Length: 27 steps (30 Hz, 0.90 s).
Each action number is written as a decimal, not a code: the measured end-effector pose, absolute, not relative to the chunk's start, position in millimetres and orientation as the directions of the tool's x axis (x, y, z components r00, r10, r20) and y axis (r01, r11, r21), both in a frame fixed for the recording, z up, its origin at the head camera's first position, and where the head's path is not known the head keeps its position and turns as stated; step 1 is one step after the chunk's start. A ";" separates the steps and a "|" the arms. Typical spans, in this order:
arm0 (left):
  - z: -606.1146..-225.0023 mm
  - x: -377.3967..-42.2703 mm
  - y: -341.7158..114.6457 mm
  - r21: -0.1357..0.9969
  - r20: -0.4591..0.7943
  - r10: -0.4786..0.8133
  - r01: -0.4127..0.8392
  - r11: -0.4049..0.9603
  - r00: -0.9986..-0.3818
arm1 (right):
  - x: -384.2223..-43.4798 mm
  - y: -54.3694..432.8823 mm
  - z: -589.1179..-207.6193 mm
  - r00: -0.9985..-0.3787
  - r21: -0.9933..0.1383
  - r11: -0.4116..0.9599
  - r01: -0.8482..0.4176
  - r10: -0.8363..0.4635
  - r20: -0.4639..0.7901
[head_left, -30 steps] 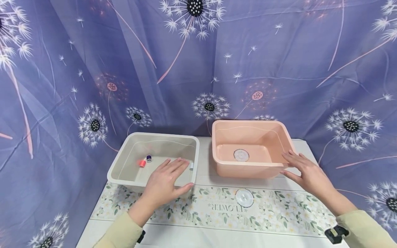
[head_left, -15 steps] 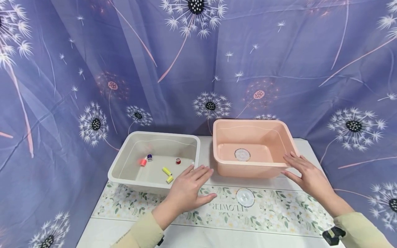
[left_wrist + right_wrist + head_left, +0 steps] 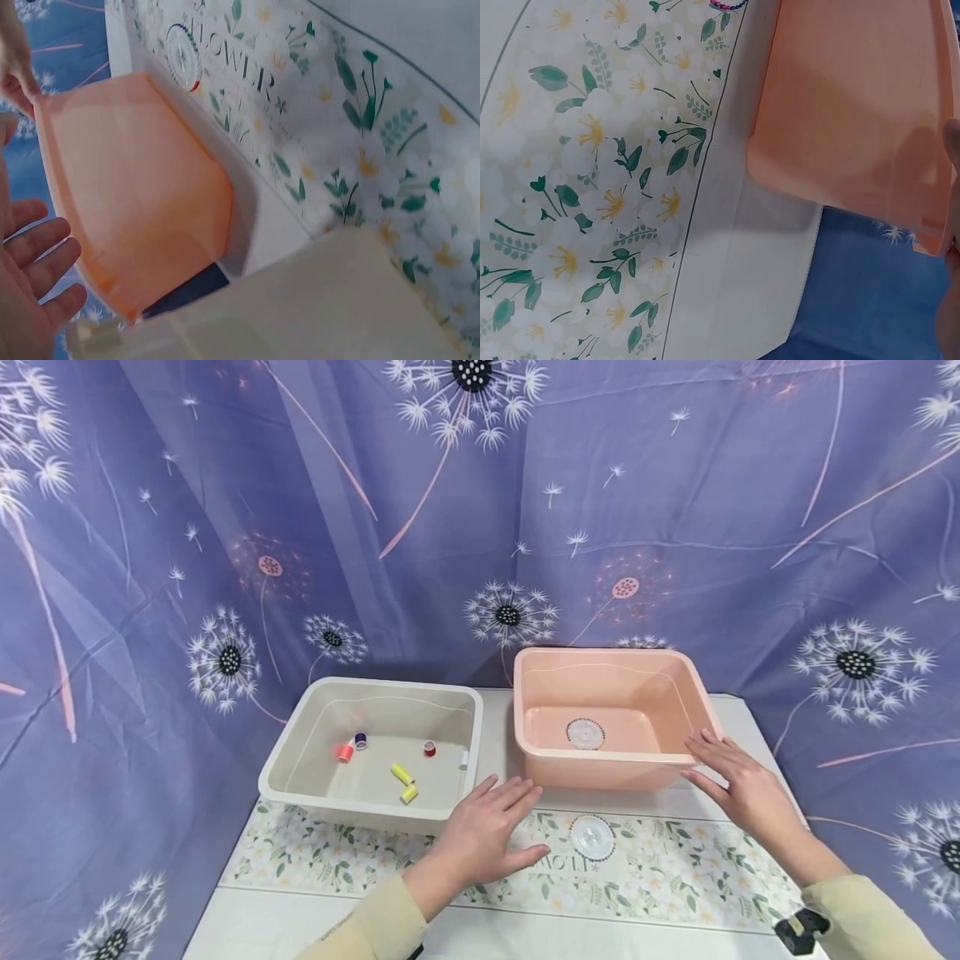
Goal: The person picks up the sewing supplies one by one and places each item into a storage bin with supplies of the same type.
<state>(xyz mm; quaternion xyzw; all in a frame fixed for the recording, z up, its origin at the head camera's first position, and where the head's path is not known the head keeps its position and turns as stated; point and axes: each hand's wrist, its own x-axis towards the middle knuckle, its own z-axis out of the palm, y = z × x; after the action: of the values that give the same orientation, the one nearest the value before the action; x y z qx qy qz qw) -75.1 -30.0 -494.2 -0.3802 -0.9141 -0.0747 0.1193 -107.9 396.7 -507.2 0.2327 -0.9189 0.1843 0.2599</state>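
My left hand [image 3: 491,831] hovers palm down with fingers stretched, over the table just right of the grey bin's front corner, with nothing in its grasp. In the grey bin [image 3: 367,810] lie several small thread spools: a coral spool [image 3: 344,752], a purple spool [image 3: 361,741], a dark red spool [image 3: 430,748], two yellow ones and a white spool [image 3: 463,760]. My right hand [image 3: 742,777] rests on the right front corner of the pink bin [image 3: 600,768], fingers fairly straight at its rim. Inside that bin is a round pin wheel [image 3: 585,734]; a second pin wheel [image 3: 592,838] lies on the table.
Both bins stand side by side at the back of the white table [image 3: 585,935], with a narrow gap between them. A flower-print strip [image 3: 637,877] runs across in front. Behind and beside hangs a blue dandelion-print curtain [image 3: 420,610].
My left hand has moved out of the grey bin to the right, over the table, uncovering the yellow and dark red spools. The right hand stays at the pink bin's rim.
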 end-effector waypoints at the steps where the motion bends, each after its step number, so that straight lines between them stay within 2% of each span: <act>1: -496.4 -75.1 -28.1 0.048 0.270 0.678 0.713 0.699 -0.683 | -108.2 396.2 -507.7 -0.754 -0.218 0.823 -0.524 -0.329 0.569; 8: -512.0 -75.4 -18.9 0.046 0.236 0.677 0.704 0.709 -0.697 | -109.4 393.4 -510.4 -0.745 -0.227 0.825 -0.518 -0.304 0.594; 14: -521.0 -73.7 -9.2 0.066 0.219 0.684 0.710 0.701 -0.696 | -111.5 392.4 -510.3 -0.713 -0.216 0.817 -0.534 -0.299 0.634; 27: -551.7 -79.4 4.5 0.116 0.216 0.652 0.683 0.722 -0.726 | -110.7 391.0 -511.1 -0.729 -0.223 0.838 -0.498 -0.266 0.630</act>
<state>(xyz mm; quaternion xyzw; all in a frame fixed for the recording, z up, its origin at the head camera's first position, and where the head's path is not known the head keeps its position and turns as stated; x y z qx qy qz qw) -79.4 4.5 -551.7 -0.3610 -0.9243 -0.0941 0.0803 -110.7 391.0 -511.1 0.2101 -0.9098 0.1924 0.3020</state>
